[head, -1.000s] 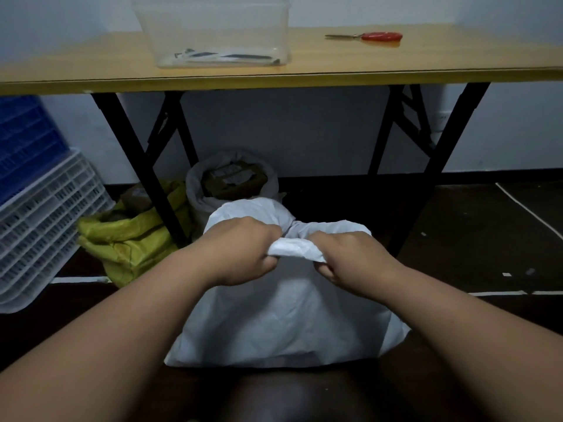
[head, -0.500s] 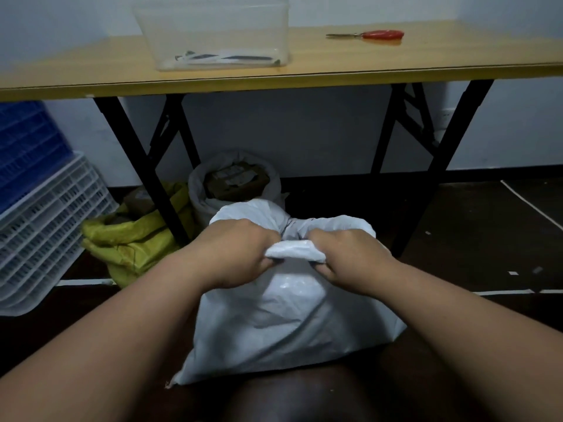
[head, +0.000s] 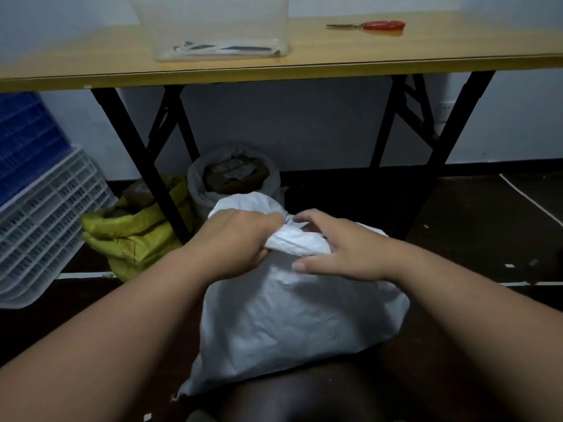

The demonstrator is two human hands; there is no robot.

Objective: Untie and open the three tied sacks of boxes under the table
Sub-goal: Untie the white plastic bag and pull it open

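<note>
White sack (head: 292,318) upright, neck up (bunched); left hand (head: 240,239) grips neck, right hand (head: 341,248) fingers spread on it.

White sack (head: 283,324), yellow-green sack (head: 134,236), grey sack (head: 198,190) — yellow table (head: 426,53), red-handled scissors (head: 380,25), blue crate (head: 24,141).

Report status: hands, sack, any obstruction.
Left hand grips bunched neck of white woven plastic sack; right hand open, fingers at the knot. Sack not yet open. Nothing in the way.

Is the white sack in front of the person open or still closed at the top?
Closed. The white sack has its neck bunched; the left hand grips it, and no contents show.
</note>
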